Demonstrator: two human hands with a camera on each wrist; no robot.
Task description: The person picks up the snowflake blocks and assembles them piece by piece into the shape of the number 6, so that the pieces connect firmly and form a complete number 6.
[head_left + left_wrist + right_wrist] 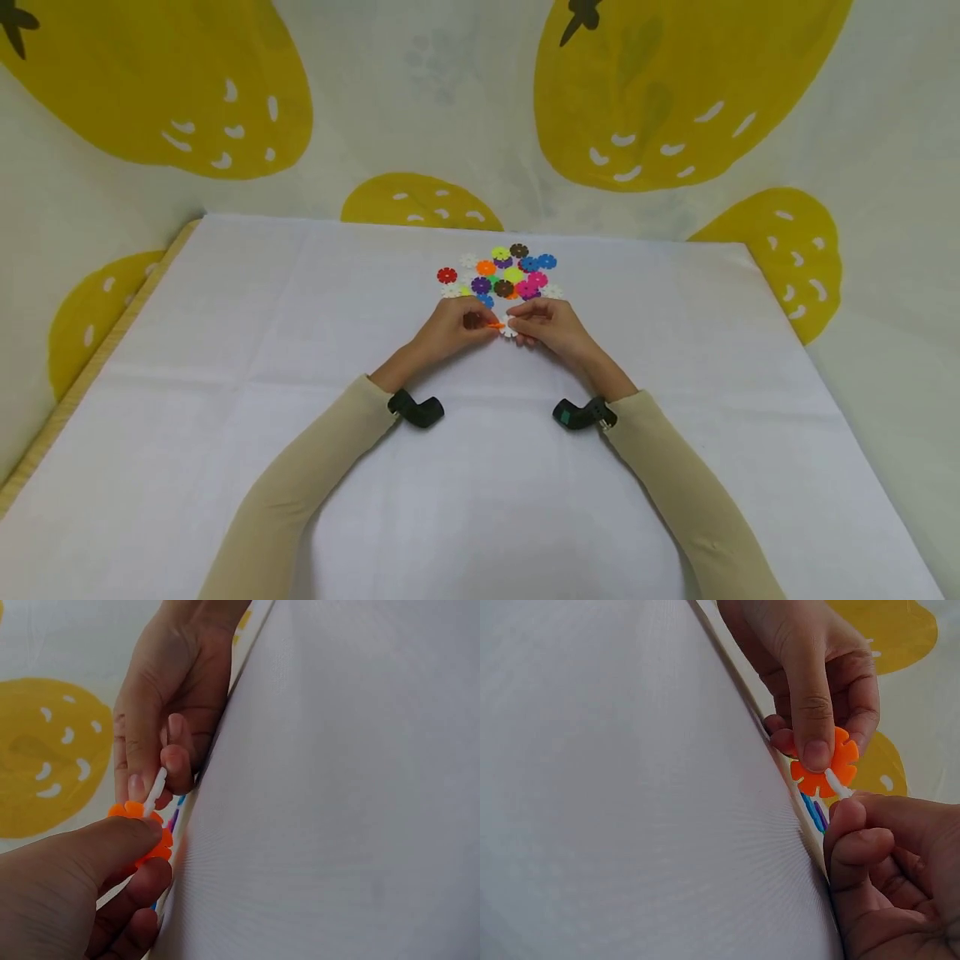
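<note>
The left hand (452, 330) pinches an orange notched disc (844, 761) between thumb and fingers. A white notched disc (509, 327) is pinched by the right hand (558, 330). In the right wrist view the white disc (837, 782) stands crosswise to the orange one, its edge meeting the orange rim; how deep it sits in a slot I cannot tell. From the left wrist, the left hand (82, 877) holds the orange disc (133, 811) below the white disc (155, 789), and the right hand (176, 690) comes from above.
Just beyond the hands lies a loose cluster of coloured discs, among them a red disc (447, 275), a blue disc (547, 262) and a brown disc (519, 250). A white cloth (480, 483) covers the table, with a patterned curtain (465, 108) behind it.
</note>
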